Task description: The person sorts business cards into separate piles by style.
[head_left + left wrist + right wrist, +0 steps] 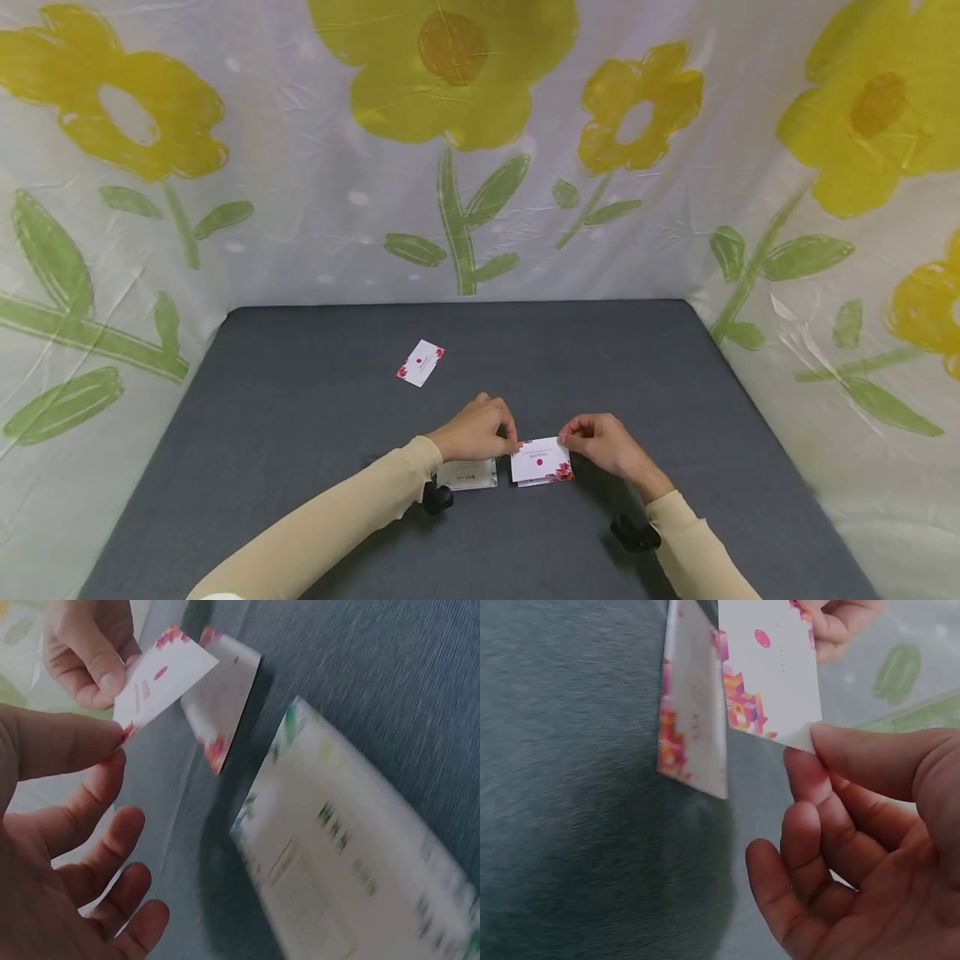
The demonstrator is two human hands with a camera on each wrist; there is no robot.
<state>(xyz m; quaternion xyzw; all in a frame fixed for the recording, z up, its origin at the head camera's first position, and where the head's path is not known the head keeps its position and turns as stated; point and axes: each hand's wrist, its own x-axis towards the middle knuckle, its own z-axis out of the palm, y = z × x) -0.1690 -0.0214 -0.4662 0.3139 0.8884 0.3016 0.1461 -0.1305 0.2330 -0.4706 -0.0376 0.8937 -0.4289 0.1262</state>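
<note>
My left hand (478, 427) and right hand (609, 443) hold one white card (540, 457) between them, each pinching a far corner with thumb and forefinger. Pink and red floral corners and a small red dot mark the card. It is raised and tilted over a second, similar card (225, 694), whose matching floral corners show in both wrist views. The other fingers of the left hand (67, 825) are spread loosely; those of the right hand (877, 847) curl loosely below the card. Just left of the pair lies a white card with green leaf corners (468, 475), partly under the left wrist.
Farther back on the dark grey table (315, 358) lies another white card with red floral corners (421, 363), set at an angle. A white curtain (300, 208) printed with yellow flowers surrounds the back and sides. Black cameras are strapped at both wrists.
</note>
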